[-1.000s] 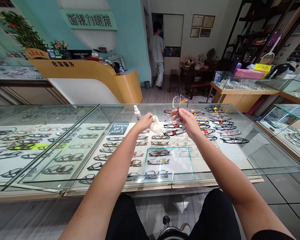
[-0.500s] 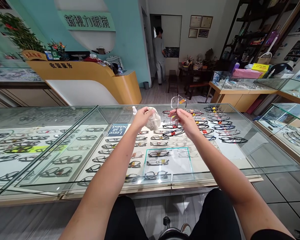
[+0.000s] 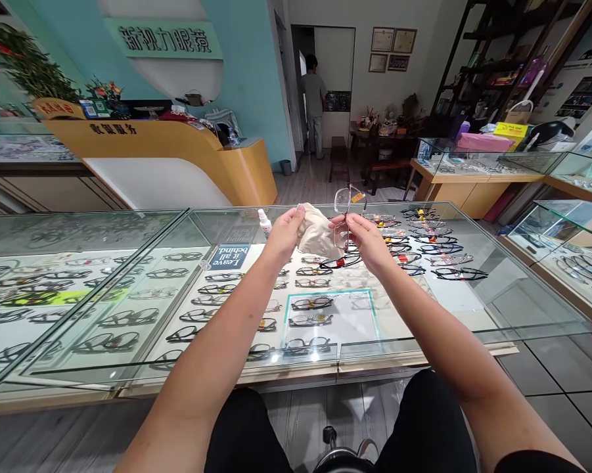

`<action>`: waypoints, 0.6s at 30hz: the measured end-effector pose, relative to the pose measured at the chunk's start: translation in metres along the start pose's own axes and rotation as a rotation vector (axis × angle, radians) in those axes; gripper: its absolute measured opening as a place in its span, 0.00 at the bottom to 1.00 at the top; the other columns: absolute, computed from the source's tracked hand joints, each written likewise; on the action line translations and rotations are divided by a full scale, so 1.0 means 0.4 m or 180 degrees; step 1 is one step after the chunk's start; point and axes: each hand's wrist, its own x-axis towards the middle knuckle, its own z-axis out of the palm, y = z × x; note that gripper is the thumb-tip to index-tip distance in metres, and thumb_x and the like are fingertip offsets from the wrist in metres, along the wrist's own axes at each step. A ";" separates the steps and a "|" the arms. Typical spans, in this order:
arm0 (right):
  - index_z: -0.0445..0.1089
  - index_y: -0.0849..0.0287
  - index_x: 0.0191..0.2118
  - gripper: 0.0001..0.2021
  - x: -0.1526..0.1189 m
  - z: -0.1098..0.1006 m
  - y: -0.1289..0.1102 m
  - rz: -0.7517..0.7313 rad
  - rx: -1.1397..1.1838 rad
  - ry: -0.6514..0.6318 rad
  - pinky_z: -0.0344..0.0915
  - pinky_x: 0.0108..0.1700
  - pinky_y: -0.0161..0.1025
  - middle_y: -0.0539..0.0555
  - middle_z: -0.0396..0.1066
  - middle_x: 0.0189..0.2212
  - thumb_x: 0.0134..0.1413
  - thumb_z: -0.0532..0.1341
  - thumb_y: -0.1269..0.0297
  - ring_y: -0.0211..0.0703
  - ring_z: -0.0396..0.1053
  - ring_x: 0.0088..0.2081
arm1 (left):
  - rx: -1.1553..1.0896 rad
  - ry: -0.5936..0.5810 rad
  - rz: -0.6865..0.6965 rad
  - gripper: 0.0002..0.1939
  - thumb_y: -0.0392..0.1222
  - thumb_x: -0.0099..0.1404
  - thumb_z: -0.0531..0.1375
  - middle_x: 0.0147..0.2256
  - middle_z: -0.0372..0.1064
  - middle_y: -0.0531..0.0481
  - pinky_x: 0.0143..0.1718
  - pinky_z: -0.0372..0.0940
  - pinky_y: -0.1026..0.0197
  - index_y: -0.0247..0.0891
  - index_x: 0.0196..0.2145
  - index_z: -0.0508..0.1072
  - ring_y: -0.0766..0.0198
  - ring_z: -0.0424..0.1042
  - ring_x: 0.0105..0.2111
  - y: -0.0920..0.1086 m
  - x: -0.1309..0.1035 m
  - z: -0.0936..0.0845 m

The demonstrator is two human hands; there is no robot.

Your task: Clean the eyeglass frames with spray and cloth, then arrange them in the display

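Pinched in my left hand (image 3: 286,231) is a pale cream cloth (image 3: 319,234), hanging loosely to the right of the fingers. My right hand (image 3: 363,238) grips a pair of eyeglasses (image 3: 347,199) near the middle of the frame. The glasses stand on end, one lens above the fingers and one below, with a small orange tag on the upper lens. The cloth's right edge reaches the lower lens and my right fingertips; whether it touches them I cannot tell. Just left of the cloth, a small white spray bottle (image 3: 265,224) stands on the glass.
Below my arms stretches a glass display case (image 3: 404,348) holding rows of eyeglasses (image 3: 311,303) and a blue printed card (image 3: 230,257). A yellow counter (image 3: 249,172) stands beyond at left. A person (image 3: 314,98) is at the back near a doorway. More showcases line the right.
My left hand has moved right, bringing the cloth up beside the glasses, and the cloth is now more spread out. The spray bottle shows more fully. My right hand stays nearly still.
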 end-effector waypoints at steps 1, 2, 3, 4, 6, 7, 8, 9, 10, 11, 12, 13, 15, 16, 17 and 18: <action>0.83 0.50 0.42 0.21 0.000 0.000 0.002 -0.0035 -0.0023 0.0011 0.68 0.49 0.44 0.54 0.83 0.45 0.65 0.67 0.37 0.49 0.76 0.48 | -0.0039 -0.0025 -0.0018 0.34 0.72 0.56 0.78 0.31 0.77 0.53 0.34 0.70 0.62 0.40 0.38 0.76 0.64 0.75 0.30 0.000 -0.004 0.005; 0.83 0.50 0.42 0.21 0.000 -0.001 0.004 -0.0085 -0.0058 0.0041 0.68 0.50 0.44 0.54 0.83 0.47 0.65 0.67 0.37 0.49 0.75 0.49 | -0.0068 -0.0049 -0.0023 0.34 0.72 0.55 0.79 0.32 0.77 0.53 0.34 0.70 0.62 0.40 0.38 0.76 0.64 0.75 0.31 0.000 -0.008 0.009; 0.84 0.49 0.41 0.20 0.000 -0.001 0.006 -0.0141 -0.0107 0.0078 0.68 0.52 0.44 0.53 0.82 0.48 0.65 0.67 0.38 0.50 0.74 0.50 | -0.0078 -0.0079 -0.0016 0.35 0.73 0.54 0.79 0.32 0.77 0.53 0.34 0.70 0.63 0.40 0.39 0.76 0.65 0.75 0.31 0.001 -0.012 0.013; 0.84 0.49 0.41 0.20 0.000 -0.001 0.008 -0.0198 -0.0163 0.0122 0.68 0.53 0.45 0.53 0.81 0.50 0.65 0.67 0.38 0.50 0.74 0.52 | -0.0063 -0.0119 -0.0002 0.36 0.73 0.54 0.79 0.32 0.77 0.54 0.33 0.70 0.63 0.40 0.39 0.76 0.65 0.75 0.31 0.001 -0.016 0.017; 0.85 0.48 0.41 0.20 0.002 0.000 0.010 -0.0295 -0.0249 0.0200 0.68 0.58 0.47 0.54 0.80 0.53 0.65 0.67 0.37 0.53 0.73 0.57 | -0.0008 -0.0233 0.0041 0.36 0.73 0.53 0.80 0.31 0.76 0.56 0.31 0.69 0.64 0.41 0.38 0.74 0.66 0.74 0.29 0.002 -0.023 0.024; 0.85 0.48 0.41 0.20 0.002 0.001 0.011 -0.0330 -0.0259 0.0220 0.68 0.62 0.49 0.54 0.80 0.55 0.65 0.67 0.37 0.54 0.72 0.60 | 0.0009 -0.0302 0.0063 0.36 0.72 0.54 0.80 0.30 0.75 0.56 0.31 0.69 0.64 0.41 0.38 0.73 0.66 0.73 0.29 0.002 -0.027 0.026; 0.85 0.48 0.41 0.21 0.003 0.001 0.011 -0.0353 -0.0245 0.0231 0.67 0.65 0.50 0.54 0.79 0.56 0.65 0.68 0.36 0.55 0.71 0.63 | 0.0015 -0.0375 0.0081 0.36 0.72 0.54 0.80 0.30 0.75 0.57 0.30 0.68 0.64 0.42 0.39 0.72 0.66 0.73 0.28 0.003 -0.031 0.029; 0.85 0.48 0.41 0.21 0.003 0.002 0.010 -0.0361 -0.0215 0.0228 0.65 0.68 0.51 0.55 0.79 0.57 0.64 0.68 0.36 0.56 0.71 0.66 | 0.0013 -0.0445 0.0093 0.36 0.72 0.53 0.80 0.30 0.75 0.57 0.29 0.68 0.64 0.43 0.40 0.71 0.66 0.73 0.28 0.004 -0.034 0.032; 0.85 0.48 0.42 0.22 0.003 0.003 0.010 -0.0359 -0.0179 0.0219 0.64 0.71 0.51 0.55 0.79 0.58 0.64 0.68 0.35 0.56 0.70 0.67 | 0.0004 -0.0510 0.0097 0.37 0.72 0.53 0.80 0.30 0.75 0.57 0.29 0.69 0.63 0.43 0.41 0.70 0.65 0.74 0.27 0.005 -0.038 0.036; 0.85 0.49 0.42 0.22 0.003 0.004 0.009 -0.0348 -0.0144 0.0208 0.63 0.72 0.52 0.55 0.80 0.58 0.64 0.68 0.35 0.57 0.70 0.68 | -0.0005 -0.0568 0.0089 0.38 0.72 0.52 0.81 0.30 0.76 0.57 0.28 0.69 0.63 0.44 0.42 0.69 0.64 0.74 0.27 0.006 -0.041 0.040; 0.85 0.49 0.43 0.23 0.003 0.004 0.009 -0.0328 -0.0115 0.0204 0.63 0.72 0.52 0.55 0.81 0.58 0.64 0.68 0.35 0.56 0.71 0.67 | -0.0007 -0.0623 0.0074 0.38 0.72 0.52 0.81 0.30 0.76 0.57 0.28 0.70 0.62 0.45 0.42 0.69 0.64 0.74 0.27 0.007 -0.045 0.044; 0.85 0.49 0.44 0.23 0.003 0.004 0.010 -0.0305 -0.0091 0.0219 0.64 0.71 0.51 0.54 0.81 0.57 0.64 0.68 0.34 0.56 0.72 0.65 | -0.0002 -0.0668 0.0056 0.38 0.71 0.52 0.81 0.30 0.76 0.57 0.28 0.70 0.62 0.45 0.43 0.69 0.63 0.75 0.27 0.008 -0.048 0.048; 0.85 0.49 0.46 0.25 0.004 0.003 0.011 -0.0253 -0.0070 0.0271 0.67 0.68 0.51 0.54 0.83 0.53 0.62 0.69 0.33 0.56 0.74 0.61 | 0.0023 -0.0724 0.0039 0.35 0.70 0.55 0.80 0.31 0.76 0.57 0.28 0.70 0.62 0.45 0.43 0.69 0.63 0.75 0.27 0.008 -0.055 0.055; 0.86 0.49 0.46 0.25 0.004 0.002 0.011 -0.0229 -0.0073 0.0309 0.68 0.67 0.51 0.54 0.83 0.50 0.61 0.70 0.32 0.56 0.75 0.58 | 0.0038 -0.0729 0.0045 0.33 0.68 0.57 0.79 0.31 0.76 0.56 0.29 0.70 0.62 0.45 0.42 0.69 0.64 0.74 0.27 0.008 -0.057 0.059; 0.86 0.49 0.46 0.26 0.004 0.002 0.011 -0.0208 -0.0083 0.0345 0.70 0.65 0.51 0.54 0.83 0.47 0.61 0.70 0.31 0.56 0.75 0.57 | 0.0053 -0.0723 0.0060 0.32 0.67 0.59 0.79 0.31 0.75 0.56 0.29 0.69 0.63 0.45 0.42 0.69 0.64 0.73 0.27 0.007 -0.059 0.061; 0.86 0.49 0.46 0.26 0.004 0.002 0.011 -0.0193 -0.0088 0.0375 0.70 0.64 0.51 0.54 0.83 0.45 0.60 0.70 0.31 0.56 0.75 0.57 | 0.0063 -0.0716 0.0079 0.30 0.66 0.61 0.78 0.30 0.73 0.56 0.29 0.68 0.63 0.45 0.42 0.70 0.65 0.72 0.27 0.006 -0.061 0.063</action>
